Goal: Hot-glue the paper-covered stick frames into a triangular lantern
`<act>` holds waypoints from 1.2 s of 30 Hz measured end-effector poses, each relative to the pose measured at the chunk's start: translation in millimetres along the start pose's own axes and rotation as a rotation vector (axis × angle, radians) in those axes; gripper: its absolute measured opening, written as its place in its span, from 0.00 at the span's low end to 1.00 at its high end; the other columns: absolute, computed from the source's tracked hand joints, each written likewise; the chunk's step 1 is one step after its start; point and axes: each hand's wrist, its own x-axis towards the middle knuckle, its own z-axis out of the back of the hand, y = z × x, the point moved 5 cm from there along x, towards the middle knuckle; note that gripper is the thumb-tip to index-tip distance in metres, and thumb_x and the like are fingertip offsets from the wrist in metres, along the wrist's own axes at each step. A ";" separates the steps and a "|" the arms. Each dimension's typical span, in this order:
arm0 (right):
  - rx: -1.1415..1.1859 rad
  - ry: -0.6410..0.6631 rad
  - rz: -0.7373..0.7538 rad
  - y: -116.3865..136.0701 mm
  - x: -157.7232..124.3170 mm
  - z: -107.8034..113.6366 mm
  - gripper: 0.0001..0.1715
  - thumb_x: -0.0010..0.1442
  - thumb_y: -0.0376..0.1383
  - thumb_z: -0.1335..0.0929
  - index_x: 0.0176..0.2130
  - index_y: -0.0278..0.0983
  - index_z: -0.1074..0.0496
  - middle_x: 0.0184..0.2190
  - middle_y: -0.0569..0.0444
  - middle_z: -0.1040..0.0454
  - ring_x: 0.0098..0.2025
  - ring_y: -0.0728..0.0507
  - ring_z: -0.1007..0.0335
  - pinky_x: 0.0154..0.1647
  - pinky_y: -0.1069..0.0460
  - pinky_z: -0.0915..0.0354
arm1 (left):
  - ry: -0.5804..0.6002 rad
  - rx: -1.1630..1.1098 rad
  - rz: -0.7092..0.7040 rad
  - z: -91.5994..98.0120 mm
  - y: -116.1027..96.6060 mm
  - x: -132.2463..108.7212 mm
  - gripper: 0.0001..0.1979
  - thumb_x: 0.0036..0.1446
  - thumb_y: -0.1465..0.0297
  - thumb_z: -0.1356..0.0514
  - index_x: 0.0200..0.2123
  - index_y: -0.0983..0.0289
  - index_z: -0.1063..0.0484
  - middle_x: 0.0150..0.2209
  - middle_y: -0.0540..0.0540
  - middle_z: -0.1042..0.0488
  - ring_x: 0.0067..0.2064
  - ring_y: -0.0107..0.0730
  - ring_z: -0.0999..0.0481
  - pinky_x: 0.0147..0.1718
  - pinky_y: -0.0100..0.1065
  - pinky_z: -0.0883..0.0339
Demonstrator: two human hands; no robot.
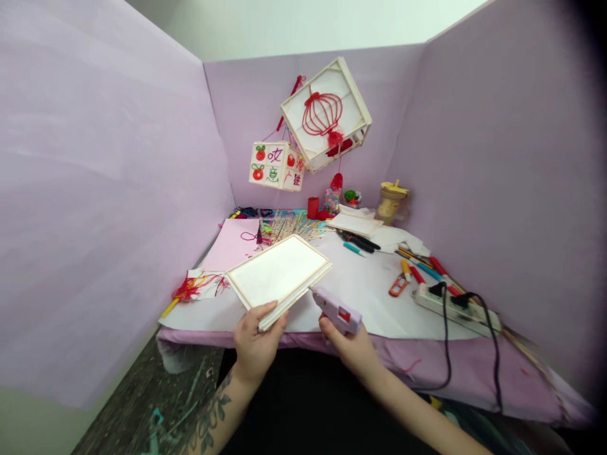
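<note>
My left hand [258, 340] grips the near corner of a white rectangular panel [279, 273] with a thin pale wooden frame, held tilted above the table. A second layer shows along its lower edge, so it looks like stacked frames or a shallow box. In my right hand [348, 347] is a small lilac glue gun [337, 309], my fingers wrapped round its handle. Its nozzle points left, at or very near the panel's right-hand edge; whether it touches I cannot tell. The trigger is hidden.
Lanterns hang ahead: a large white one [327, 114] and a smaller painted one [272, 165]. A power strip [458, 308] with black cables lies right, near an orange cutter [399, 285] and black-handled pliers [363, 242]. Thin sticks [291, 226] lie behind the panel, red threads [190, 287] left.
</note>
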 end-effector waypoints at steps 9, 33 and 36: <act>0.106 0.209 0.034 15.2 -14.4 -21.9 0.15 0.56 0.47 0.31 0.33 0.37 0.32 0.24 0.56 0.31 0.25 0.49 0.37 0.25 0.54 0.37 | 0.020 -0.006 0.002 -1.6 0.8 -1.0 0.08 0.54 0.69 0.34 0.38 0.63 0.26 0.32 0.52 0.20 0.32 0.30 0.19 0.34 0.28 0.24; -0.040 0.160 0.034 14.4 -7.9 -13.4 0.13 0.57 0.44 0.32 0.30 0.37 0.33 0.23 0.56 0.32 0.25 0.47 0.37 0.25 0.53 0.37 | 0.058 0.022 -0.136 -4.6 -2.7 -3.7 0.10 0.54 0.72 0.34 0.40 0.64 0.27 0.33 0.54 0.19 0.32 0.32 0.19 0.35 0.31 0.22; -0.201 0.211 0.185 23.8 -5.6 -10.4 0.11 0.58 0.40 0.33 0.28 0.38 0.36 0.24 0.56 0.34 0.26 0.47 0.36 0.27 0.53 0.38 | 0.051 0.027 -0.163 -4.0 -2.5 -3.4 0.11 0.53 0.72 0.34 0.41 0.63 0.27 0.34 0.54 0.19 0.32 0.33 0.19 0.35 0.32 0.22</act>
